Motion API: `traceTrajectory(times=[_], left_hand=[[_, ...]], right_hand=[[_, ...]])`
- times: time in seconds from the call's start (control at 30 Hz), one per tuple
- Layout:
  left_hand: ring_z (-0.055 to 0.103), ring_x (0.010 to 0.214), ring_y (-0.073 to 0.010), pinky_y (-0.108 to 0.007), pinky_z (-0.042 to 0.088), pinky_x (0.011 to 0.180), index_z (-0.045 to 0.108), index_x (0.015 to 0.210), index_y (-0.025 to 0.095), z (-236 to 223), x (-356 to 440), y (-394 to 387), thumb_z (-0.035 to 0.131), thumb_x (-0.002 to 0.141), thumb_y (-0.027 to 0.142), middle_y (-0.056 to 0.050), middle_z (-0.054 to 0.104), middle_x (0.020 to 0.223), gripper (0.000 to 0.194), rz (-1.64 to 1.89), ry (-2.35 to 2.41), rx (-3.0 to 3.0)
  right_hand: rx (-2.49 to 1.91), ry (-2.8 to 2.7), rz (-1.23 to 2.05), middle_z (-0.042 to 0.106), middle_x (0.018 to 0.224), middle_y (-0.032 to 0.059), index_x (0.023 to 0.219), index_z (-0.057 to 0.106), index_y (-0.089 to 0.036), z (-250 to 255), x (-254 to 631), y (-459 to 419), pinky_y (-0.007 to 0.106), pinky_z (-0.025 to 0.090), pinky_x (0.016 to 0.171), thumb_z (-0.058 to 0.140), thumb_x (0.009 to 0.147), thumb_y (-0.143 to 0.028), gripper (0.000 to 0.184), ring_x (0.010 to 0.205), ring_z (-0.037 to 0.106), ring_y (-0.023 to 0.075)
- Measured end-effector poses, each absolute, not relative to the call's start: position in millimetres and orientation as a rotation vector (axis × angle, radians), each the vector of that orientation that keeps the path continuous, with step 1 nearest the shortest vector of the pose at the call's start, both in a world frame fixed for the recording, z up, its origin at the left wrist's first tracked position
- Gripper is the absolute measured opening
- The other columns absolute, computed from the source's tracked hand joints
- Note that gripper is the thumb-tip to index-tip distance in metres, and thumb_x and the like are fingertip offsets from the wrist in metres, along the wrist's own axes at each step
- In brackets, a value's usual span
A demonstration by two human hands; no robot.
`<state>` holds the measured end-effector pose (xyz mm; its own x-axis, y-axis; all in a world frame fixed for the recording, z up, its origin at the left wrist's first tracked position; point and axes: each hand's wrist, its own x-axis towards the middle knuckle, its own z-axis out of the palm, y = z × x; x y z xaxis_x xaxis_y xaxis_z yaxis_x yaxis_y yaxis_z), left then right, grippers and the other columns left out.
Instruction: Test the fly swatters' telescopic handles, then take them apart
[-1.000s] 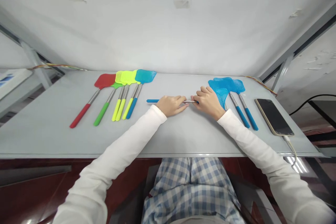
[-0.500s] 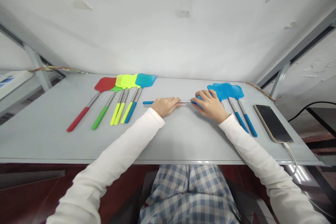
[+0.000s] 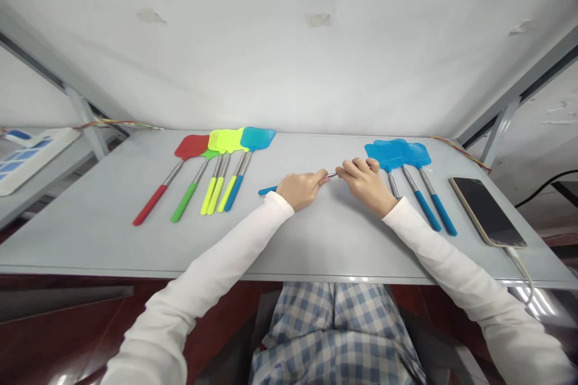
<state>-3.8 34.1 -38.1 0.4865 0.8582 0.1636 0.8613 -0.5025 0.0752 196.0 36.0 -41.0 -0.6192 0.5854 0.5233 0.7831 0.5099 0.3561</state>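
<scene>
Above the middle of the table, my left hand [image 3: 301, 189] is closed round a blue-handled fly swatter [image 3: 267, 190], whose handle end sticks out to the left. A short length of its metal rod shows between my two hands. My right hand [image 3: 366, 186] has its fingers curled round the other end of the rod, and the swatter's head is hidden behind it. Just beyond my right hand lie several blue fly swatters [image 3: 392, 154] with overlapping heads. To the left is a row of red [image 3: 193, 146], green [image 3: 184, 203], yellow [image 3: 230, 140] and blue swatters [image 3: 257, 139].
A phone [image 3: 490, 210] with a white cable lies at the table's right end. A white wall [image 3: 289, 78] rises behind the grey table [image 3: 316, 246]. Thin coloured wires [image 3: 460, 152] run along the back corners. Metal frame posts [image 3: 85, 119] stand at both sides.
My hands have drawn closer, so less rod shows between them. The swatter is now tilted, and its head has gone out of sight behind my right hand. The view has shifted slightly.
</scene>
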Motion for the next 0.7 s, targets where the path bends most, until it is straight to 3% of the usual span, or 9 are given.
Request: traceTrajectory(times=[0.37, 0.7], left_hand=[[0.068, 0.080, -0.0198, -0.027, 0.035, 0.056, 0.061, 0.111, 0.026, -40, -3, 35, 0.022, 0.098, 0.048, -0.006, 0.073, 0.096, 0.047, -0.452, -1.609, -2.571], [0.065, 0.068, -0.0188, -0.026, 0.032, 0.055, 0.062, 0.104, 0.028, -31, -13, 41, 0.022, 0.097, 0.053, -0.004, 0.072, 0.079, 0.048, -0.304, -1.577, -2.650]], right_hand=[[-1.144, -2.407, -0.930, 0.062, 0.091, 0.0061, 0.099, 0.064, -0.025, -34, 196, 38, 0.034, 0.025, 0.079, 0.042, 0.096, -0.022, 0.022, 0.087, 0.046, 0.0200], [-1.077, -2.378, -0.836, 0.064, 0.104, 0.0043, 0.092, 0.068, -0.028, -35, 208, 47, 0.039, 0.017, 0.095, 0.053, 0.085, -0.016, 0.021, 0.112, 0.044, 0.0232]])
